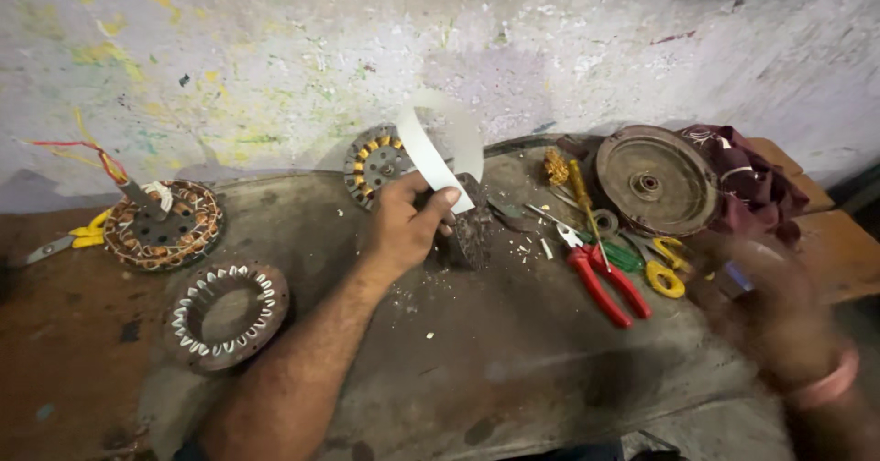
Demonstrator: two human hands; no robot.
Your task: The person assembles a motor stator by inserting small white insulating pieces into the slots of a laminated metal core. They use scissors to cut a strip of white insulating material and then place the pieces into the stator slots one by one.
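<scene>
Left hand (403,223) pinched closed, forearm extended; right hand (779,305) blurred.

Left hand (401,227) grips a white curled strip (440,145) above the counter (513,360). Right hand (779,305) blurred, near yellow scissors (667,268); grip indeterminate. Red pliers (605,282) lie between the hands.

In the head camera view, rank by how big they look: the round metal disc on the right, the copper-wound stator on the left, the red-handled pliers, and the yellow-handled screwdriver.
Largest to smallest:
1. round metal disc
2. copper-wound stator, close to the disc, so their order is unsure
3. red-handled pliers
4. yellow-handled screwdriver, thinnest of the four
</scene>
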